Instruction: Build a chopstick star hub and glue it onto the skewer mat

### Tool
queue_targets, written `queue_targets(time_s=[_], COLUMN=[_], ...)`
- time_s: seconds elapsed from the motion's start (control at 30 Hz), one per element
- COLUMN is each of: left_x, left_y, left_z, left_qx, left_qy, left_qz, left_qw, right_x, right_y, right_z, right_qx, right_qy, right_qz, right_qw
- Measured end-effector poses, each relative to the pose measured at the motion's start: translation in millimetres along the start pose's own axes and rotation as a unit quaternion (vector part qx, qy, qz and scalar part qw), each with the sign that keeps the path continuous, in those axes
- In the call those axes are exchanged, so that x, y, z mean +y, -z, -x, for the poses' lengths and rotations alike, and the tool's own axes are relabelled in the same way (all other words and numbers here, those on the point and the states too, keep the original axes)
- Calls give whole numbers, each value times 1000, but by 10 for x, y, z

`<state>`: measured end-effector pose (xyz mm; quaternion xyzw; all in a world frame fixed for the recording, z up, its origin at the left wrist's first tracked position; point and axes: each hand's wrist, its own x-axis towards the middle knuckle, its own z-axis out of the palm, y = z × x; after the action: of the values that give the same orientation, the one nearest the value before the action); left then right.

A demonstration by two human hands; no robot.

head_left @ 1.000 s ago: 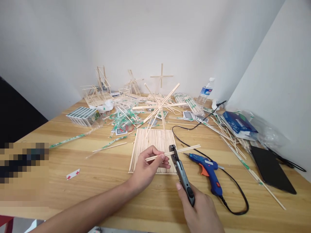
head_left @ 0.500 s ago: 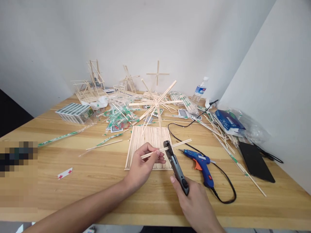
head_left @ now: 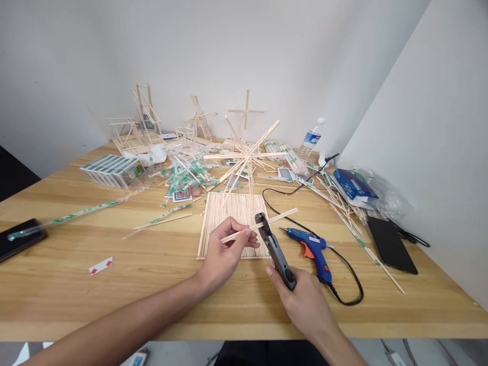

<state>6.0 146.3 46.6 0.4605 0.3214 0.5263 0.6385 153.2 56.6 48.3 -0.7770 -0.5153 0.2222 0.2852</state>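
Observation:
My left hand (head_left: pixel 224 254) pinches a thin wooden stick (head_left: pixel 280 216) near its left end and holds it level above a flat mat of glued sticks (head_left: pixel 224 211). My right hand (head_left: pixel 305 302) grips the handles of grey cutting pliers (head_left: pixel 274 251). The pliers' jaws sit around the stick a little right of my left fingers. Behind the mat stands a star-shaped stick structure (head_left: pixel 246 160). A blue glue gun (head_left: pixel 310 246) lies on the table just right of the pliers.
Loose sticks and green-printed wrappers (head_left: pixel 186 178) litter the back of the wooden table (head_left: pixel 152 284). Stick models (head_left: pixel 139 127), a water bottle (head_left: pixel 310 137), a blue packet (head_left: pixel 353 185), a black tablet (head_left: pixel 391 244) and a phone (head_left: pixel 19 239) surround the work spot.
The view has tilted up and shifted slightly, bringing the phone at the left into plain sight. Both hands keep the same hold on stick and pliers.

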Motion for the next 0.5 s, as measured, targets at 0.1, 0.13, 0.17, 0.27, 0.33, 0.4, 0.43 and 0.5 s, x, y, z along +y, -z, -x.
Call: queue_targets(time_s=[0.1, 0.13, 0.17, 0.27, 0.33, 0.4, 0.43, 0.5], left_x=[-3, -2, -1, -3, -12, -27, -36, -56], left_y=[3, 2, 2, 0, 0, 3, 5, 12], left_z=[-12, -18, -23, -37, -42, -48, -53, -66], left_qx=[7, 10, 13, 15, 13, 15, 17, 20], left_qy=[-2, -2, -1, 4, 6, 4, 2, 0], left_qz=[0, 2, 4, 14, 23, 33, 36, 40], left_qw=[1000, 1000, 1000, 1000, 1000, 999, 999, 999], right_x=[-21, -28, -35, -58, -73, -83, -87, -94], right_y=[9, 12, 17, 36, 51, 64, 68, 73], right_z=[-16, -21, -24, -31, -37, -50, -58, -79], right_qx=[-13, -16, -19, -30, -38, -49, -55, -70], right_qy=[-12, -15, -18, -29, -37, -44, -48, -59], right_qz=[17, 20, 22, 32, 38, 46, 51, 59], right_qw=[1000, 1000, 999, 999, 998, 997, 996, 994])
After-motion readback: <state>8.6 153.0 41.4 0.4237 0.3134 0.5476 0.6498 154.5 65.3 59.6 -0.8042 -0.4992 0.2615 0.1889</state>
